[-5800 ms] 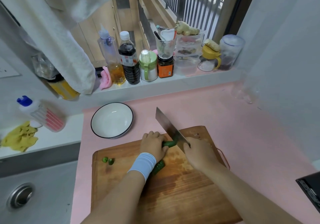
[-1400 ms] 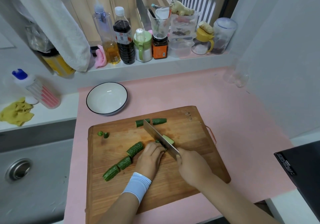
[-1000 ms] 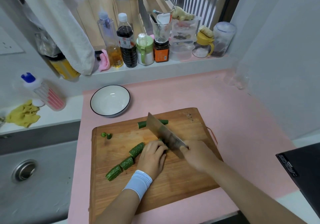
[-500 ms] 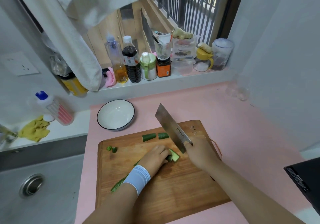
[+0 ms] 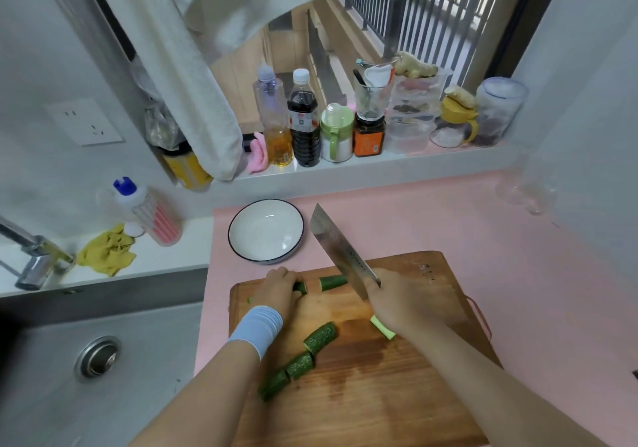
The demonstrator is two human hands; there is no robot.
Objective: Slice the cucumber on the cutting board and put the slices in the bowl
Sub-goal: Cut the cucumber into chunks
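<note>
A wooden cutting board point(image 5: 373, 388) lies on the pink counter. Three cucumber chunks point(image 5: 298, 363) lie in a row on its left half. A halved piece point(image 5: 382, 328) sits by my right wrist. My left hand point(image 5: 278, 289) reaches to the board's far edge and curls over a cucumber piece point(image 5: 301, 287); another piece point(image 5: 332, 282) lies just right of it. My right hand point(image 5: 400, 300) grips the cleaver point(image 5: 340, 251), its blade raised and pointing toward the bowl. The white bowl point(image 5: 266, 230) with a dark rim stands empty behind the board.
A steel sink point(image 5: 98, 360) is at the left, with a tap point(image 5: 31, 256), a yellow cloth point(image 5: 107, 255) and a dish-soap bottle point(image 5: 148, 213) behind it. Bottles and jars point(image 5: 331, 129) line the window sill. A towel point(image 5: 193, 84) hangs above.
My left hand left the halved piece near the board's middle and moved to the far pieces at the board's back edge. The cleaver stays lifted off the board.
</note>
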